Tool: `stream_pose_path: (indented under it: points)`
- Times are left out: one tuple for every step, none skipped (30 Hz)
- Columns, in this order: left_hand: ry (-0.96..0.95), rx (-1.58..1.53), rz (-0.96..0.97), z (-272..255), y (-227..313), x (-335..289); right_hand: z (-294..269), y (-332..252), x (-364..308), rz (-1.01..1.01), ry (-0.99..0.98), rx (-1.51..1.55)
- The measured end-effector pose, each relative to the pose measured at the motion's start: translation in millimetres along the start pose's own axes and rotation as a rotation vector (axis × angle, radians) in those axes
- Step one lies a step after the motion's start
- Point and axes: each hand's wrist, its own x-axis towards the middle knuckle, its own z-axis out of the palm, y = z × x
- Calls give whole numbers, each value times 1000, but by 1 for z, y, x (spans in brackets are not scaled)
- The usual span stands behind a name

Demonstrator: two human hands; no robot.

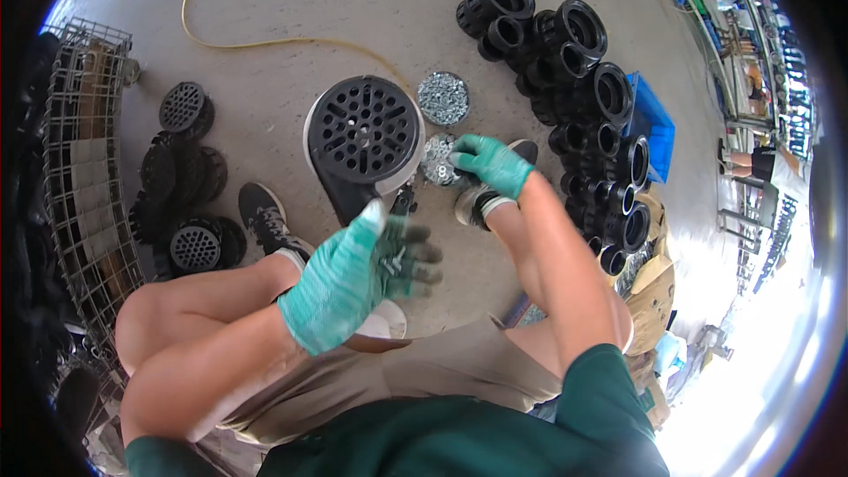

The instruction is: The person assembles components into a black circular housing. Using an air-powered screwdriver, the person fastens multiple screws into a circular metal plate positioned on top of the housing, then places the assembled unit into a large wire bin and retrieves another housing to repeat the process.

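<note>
My left hand (pixel 349 274), in a green glove with dark fingers, is turned palm up with its fingers extended. A few small metal screws (pixel 395 263) rest in it. My right hand (pixel 491 163), gloved alike, reaches to a round dish of washers (pixel 437 159), its fingers bent together at the dish's edge. Whatever those fingertips pinch is too small to make out. Ahead of my left hand, a round black perforated grate (pixel 364 128) lies on top of a black pipe fitting (pixel 343 197) with a pale rim around it.
A round dish of screws (pixel 443 97) stands beyond the washers. Several black pipe fittings (pixel 579 26) line the right side, by a blue crate (pixel 652 128). More black grates (pixel 183 108) are stacked at left near a wire cage (pixel 88 168). A yellow hose (pixel 265 42) crosses the floor.
</note>
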Motion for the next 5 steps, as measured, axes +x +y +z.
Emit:
stream_pose_path:
  points:
    - [-1,7,16,5,5,-3,1,-42,-23,-30,-28,-193]
    - [-29,0,21,6,7,-3,2,-73,-47,-61,-52,-231]
    - [-49,-8,32,4,6,-5,9,-99,-70,-97,-84,-269]
    - [-62,-25,30,1,5,-5,17,-126,-93,-107,-100,-334]
    - [-55,-37,56,-1,6,-15,32,-158,-114,-146,-131,-400]
